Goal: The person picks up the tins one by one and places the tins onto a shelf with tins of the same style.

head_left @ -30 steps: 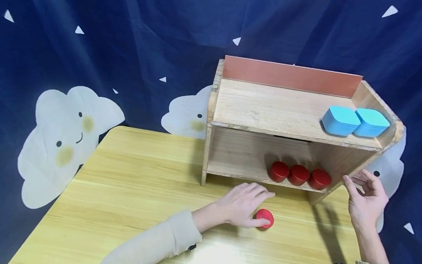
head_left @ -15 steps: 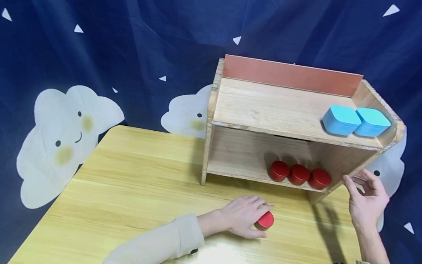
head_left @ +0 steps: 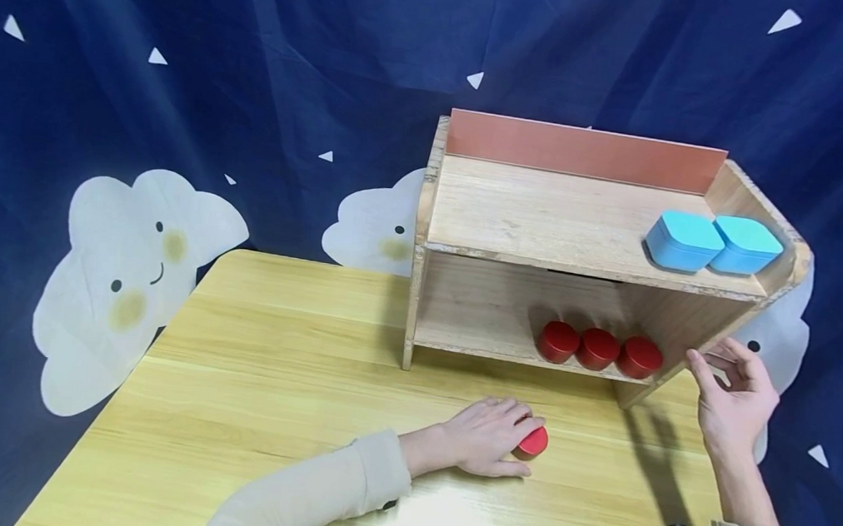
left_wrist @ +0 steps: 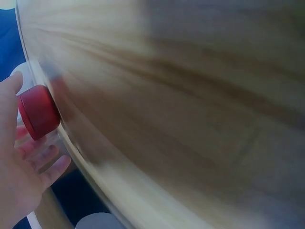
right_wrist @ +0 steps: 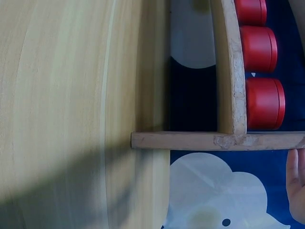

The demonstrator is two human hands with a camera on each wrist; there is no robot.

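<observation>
On the table, a small round red tin [head_left: 531, 444] is partly covered by my left hand [head_left: 484, 440] in the head view. The fingers lie over its far-left side, with the thumb stretched along its near side. In the left wrist view the red tin [left_wrist: 39, 112] stands between the thumb and the spread fingers [left_wrist: 57, 169] of the left hand, with a gap at the thumb. My right hand [head_left: 736, 399] touches the outer right side of a wooden shelf [head_left: 538, 215] with its fingertips. The right wrist view shows those fingers [right_wrist: 293, 171] against the side panel.
Three red tins [head_left: 598, 349] stand in a row on the lower shelf board, near its right end. Two light-blue boxes [head_left: 685, 241] sit on the top board at the right. Behind the wooden table [head_left: 271, 350] hangs a dark-blue curtain [head_left: 295, 76] with clouds.
My left hand has come down and slightly nearer, from above the red tin to around it. The right hand stays at the shelf's side.
</observation>
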